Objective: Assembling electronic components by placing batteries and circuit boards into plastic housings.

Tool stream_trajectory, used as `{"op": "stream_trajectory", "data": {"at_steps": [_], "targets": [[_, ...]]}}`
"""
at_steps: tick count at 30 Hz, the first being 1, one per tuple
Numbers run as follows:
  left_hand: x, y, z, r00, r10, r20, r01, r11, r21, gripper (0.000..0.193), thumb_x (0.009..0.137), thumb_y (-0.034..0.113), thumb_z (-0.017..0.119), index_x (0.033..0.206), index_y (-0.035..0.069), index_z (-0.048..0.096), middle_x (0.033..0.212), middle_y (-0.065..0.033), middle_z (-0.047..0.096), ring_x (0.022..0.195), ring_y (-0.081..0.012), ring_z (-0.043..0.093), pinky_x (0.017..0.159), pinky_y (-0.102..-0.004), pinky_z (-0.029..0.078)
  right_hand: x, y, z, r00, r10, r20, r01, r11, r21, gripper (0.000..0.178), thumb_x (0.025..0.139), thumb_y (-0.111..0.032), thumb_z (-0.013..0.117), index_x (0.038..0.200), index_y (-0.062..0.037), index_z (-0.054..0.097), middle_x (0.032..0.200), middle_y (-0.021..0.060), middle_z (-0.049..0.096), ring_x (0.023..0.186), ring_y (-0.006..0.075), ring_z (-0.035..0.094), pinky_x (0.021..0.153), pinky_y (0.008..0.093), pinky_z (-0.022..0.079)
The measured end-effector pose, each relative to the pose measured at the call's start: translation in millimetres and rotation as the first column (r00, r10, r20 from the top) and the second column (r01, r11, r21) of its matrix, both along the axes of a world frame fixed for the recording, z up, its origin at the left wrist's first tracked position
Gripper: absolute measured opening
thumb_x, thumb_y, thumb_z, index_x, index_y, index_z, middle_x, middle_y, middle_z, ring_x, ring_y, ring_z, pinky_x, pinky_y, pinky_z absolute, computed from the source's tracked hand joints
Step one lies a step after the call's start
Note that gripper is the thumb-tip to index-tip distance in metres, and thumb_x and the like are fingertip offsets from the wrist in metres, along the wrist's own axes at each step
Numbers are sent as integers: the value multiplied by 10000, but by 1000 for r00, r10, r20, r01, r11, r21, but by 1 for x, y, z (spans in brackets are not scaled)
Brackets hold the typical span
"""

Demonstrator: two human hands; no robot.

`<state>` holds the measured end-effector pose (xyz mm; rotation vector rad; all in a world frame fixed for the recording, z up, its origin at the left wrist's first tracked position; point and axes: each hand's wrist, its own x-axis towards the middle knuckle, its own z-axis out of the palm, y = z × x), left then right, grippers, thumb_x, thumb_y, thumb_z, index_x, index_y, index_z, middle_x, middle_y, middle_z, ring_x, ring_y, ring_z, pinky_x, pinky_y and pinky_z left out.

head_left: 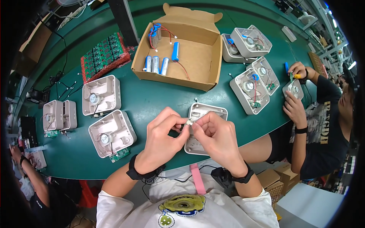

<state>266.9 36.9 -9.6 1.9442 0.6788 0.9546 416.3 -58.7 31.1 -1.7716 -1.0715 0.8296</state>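
A light grey plastic housing (195,146) lies open side up at the table edge in front of me. Over its left side, my left hand (162,131) pinches a small white-and-green connector piece (189,122) between thumb and fingers. From the other side, the fingertips of my right hand (216,137) close on the same piece. My fingers cover part of it and any wire behind it. Both hands hide much of the housing's inside.
Beyond the housing stands an open cardboard box (205,79) with several blue-and-white batteries. More housings with speakers (112,133) lie left and right. Green circuit boards (104,57) are stacked on red wrap. At right, another person's hands work on a housing (293,91). The green table (159,99) has a curved front edge.
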Motion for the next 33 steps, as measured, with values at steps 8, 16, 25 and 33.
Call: {"op": "stream_trajectory", "data": {"at_steps": [8, 16, 25, 33], "targets": [[0, -2, 0, 1000, 23, 18, -25, 988, 154, 179, 793, -96, 790, 955, -50, 728, 880, -103, 644, 668, -191, 679, 597, -305, 564, -7, -2, 0, 998, 21, 53, -24, 998, 57, 125, 989, -46, 725, 953, 52, 656, 714, 36, 712, 593, 26, 605, 511, 225, 452], [-3, 2, 3, 999, -33, -24, 37, 983, 177, 183, 784, -112, 797, 940, -51, 723, 867, -109, 676, 694, -171, 675, 618, -276, 564, -10, 1, -7, 978, 37, 205, -64, 990, 126, 104, 984, -28, 718, 969, 50, 649, 640, 60, 642, 525, 43, 541, 481, 258, 399], [-1, 2, 10, 997, -71, -38, 74, 993, 92, 193, 790, -103, 759, 970, -43, 724, 826, -87, 606, 650, -165, 636, 592, -287, 552, 36, 9, 24, 964, 246, 101, -246, 969, -11, 162, 949, -29, 761, 1061, 22, 656, 699, 47, 638, 587, 63, 553, 526, 285, 425], [1, 3, 22, 973, -140, -181, 122, 986, -111, 163, 865, -60, 754, 1026, -43, 734, 863, -44, 622, 737, -84, 612, 598, -238, 547, 50, -6, 5, 987, 154, -45, -141, 968, 209, 193, 901, 19, 793, 1065, 6, 691, 858, 35, 713, 691, 76, 617, 618, 259, 495]]}}
